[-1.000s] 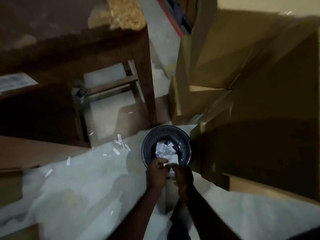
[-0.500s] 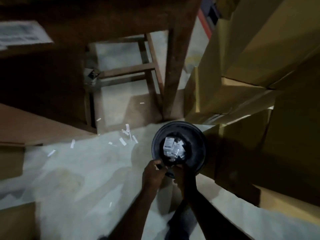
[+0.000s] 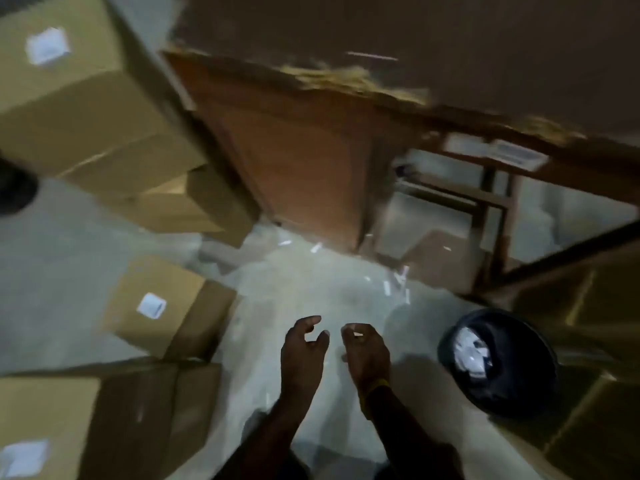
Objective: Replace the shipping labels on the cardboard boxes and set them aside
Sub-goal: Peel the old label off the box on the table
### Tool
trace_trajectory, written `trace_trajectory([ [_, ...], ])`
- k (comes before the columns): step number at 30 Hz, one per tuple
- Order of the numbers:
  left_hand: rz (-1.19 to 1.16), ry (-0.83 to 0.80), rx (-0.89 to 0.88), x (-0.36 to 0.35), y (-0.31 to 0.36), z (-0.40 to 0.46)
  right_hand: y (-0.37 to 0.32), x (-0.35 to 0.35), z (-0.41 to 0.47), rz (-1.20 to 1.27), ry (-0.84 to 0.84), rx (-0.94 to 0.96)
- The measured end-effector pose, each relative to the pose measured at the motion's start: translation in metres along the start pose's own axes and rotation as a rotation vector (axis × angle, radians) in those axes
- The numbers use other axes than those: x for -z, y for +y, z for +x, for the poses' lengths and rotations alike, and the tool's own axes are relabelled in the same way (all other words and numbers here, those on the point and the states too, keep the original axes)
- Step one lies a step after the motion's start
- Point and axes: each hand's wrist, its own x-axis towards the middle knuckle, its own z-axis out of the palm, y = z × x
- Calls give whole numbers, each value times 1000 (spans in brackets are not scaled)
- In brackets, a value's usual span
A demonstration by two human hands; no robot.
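1. The left hand (image 3: 303,351) is held over the pale floor (image 3: 311,278), its fingers loosely curled and apart; nothing is held in it.
2. The right hand (image 3: 365,351) is held just beside the left, fingers loosely bent. A small white scrap (image 3: 358,335) is seen at its fingertips, but whether it is pinched or lies on the floor beneath cannot be told.
3. A small cardboard box (image 3: 162,306) with a white label (image 3: 151,305) on its top is set on the floor to the left of the hands.
4. A larger box (image 3: 52,424) with a label (image 3: 24,457) is seen at the lower left, and another labelled box (image 3: 76,88) is stacked at the upper left.
5. A black bin (image 3: 498,362) holding crumpled white paper (image 3: 471,348) is placed to the right of the hands.
6. White paper strips (image 3: 388,287) are scattered on the floor beside a worn brown table (image 3: 311,140).
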Motion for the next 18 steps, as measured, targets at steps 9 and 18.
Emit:
trace_trajectory([
  [9,-83,374,152,234,-48,-39,-65,-186,-137,-182,-308,159],
  [18,92,847,341,391,-165,-41,-67,-360,-206,-468,-539,358],
])
